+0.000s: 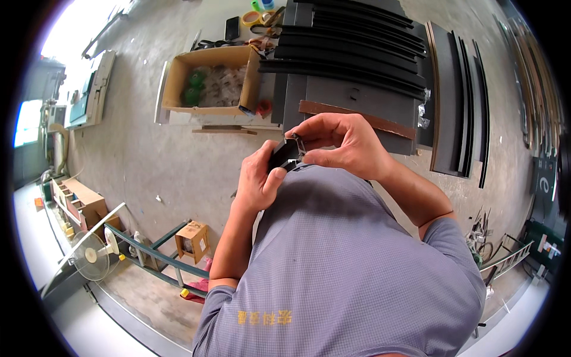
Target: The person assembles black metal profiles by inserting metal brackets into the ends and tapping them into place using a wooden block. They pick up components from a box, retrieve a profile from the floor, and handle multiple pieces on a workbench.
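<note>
My left hand [257, 178] is closed around the end of a dark, hollow-looking profile [282, 154], held close in front of my shirt. The fingers of my right hand [351, 146] are curled at that same end, pinching a small greyish metal piece [299, 144] against it. How this piece sits in the profile is too small to tell. Most of the profile's length is hidden behind my left hand and body. Just beyond my right hand lies a reddish-brown strip [380, 123] across dark panels [333, 89].
Several long black profiles [351, 56] lie on the panels. To their left stands an open cardboard box [253, 80] with bagged small parts. Behind it are a phone [232, 28] and a yellow tape roll [251, 18]. A fan [92, 254] and green metal frame [160, 260] stand lower left.
</note>
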Demonstrator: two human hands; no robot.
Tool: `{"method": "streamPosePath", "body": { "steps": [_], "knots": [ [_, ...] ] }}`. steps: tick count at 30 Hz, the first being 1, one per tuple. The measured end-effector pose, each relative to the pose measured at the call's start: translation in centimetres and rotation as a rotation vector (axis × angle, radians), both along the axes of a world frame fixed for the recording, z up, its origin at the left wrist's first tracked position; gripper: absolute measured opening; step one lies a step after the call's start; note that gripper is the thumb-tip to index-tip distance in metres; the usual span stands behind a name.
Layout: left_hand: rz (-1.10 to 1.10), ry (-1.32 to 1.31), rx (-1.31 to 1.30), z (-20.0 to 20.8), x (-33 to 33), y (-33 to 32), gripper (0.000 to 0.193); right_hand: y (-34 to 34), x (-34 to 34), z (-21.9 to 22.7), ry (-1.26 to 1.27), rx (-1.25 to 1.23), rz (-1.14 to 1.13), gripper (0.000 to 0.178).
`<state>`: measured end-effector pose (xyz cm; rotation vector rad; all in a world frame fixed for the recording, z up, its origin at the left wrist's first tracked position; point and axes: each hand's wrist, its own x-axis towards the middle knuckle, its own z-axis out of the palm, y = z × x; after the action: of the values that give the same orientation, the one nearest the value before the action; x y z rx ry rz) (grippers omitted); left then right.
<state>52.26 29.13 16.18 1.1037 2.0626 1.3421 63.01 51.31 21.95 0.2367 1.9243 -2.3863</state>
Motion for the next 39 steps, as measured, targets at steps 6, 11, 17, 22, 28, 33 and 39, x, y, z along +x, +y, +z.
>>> {"method": "streamPosePath", "body": {
  "steps": [6, 11, 17, 22, 28, 33, 39],
  "knots": [
    [-0.040, 0.018, -0.020, 0.3, -0.3, -0.1, 0.061, -0.1, 0.4, 0.7, -0.014, 0.062, -0.022, 0.042],
    [-0.067, 0.051, -0.032, 0.5, -0.5, 0.2, 0.056, -0.3, 0.5, 1.0, 0.012, 0.214, -0.021, 0.040],
    [-0.035, 0.080, 0.049, 2.1, 0.2, 0.8, 0.059, -0.5, 0.3, 1.1, 0.021, 0.172, 0.010, 0.037],
    [-0.056, 0.126, -0.098, 2.6, 0.2, 0.9, 0.063, 0.1, -0.2, 0.7, 0.003, 0.193, 0.057, 0.037],
    [-0.058, 0.199, -0.167, 3.2, 0.0, 0.9, 0.062, -0.4, -0.1, -1.0, 0.084, 0.152, 0.058, 0.041],
    [-0.007, 0.168, -0.086, 3.0, -0.3, 1.2, 0.065, -1.5, -0.1, -2.7, 0.240, 0.168, -0.030, 0.042],
    [0.081, 0.044, -0.023, 1.4, -0.8, 0.2, 0.071, -1.1, -0.3, -2.2, 0.243, 0.326, 0.063, 0.051]
  ]
}}
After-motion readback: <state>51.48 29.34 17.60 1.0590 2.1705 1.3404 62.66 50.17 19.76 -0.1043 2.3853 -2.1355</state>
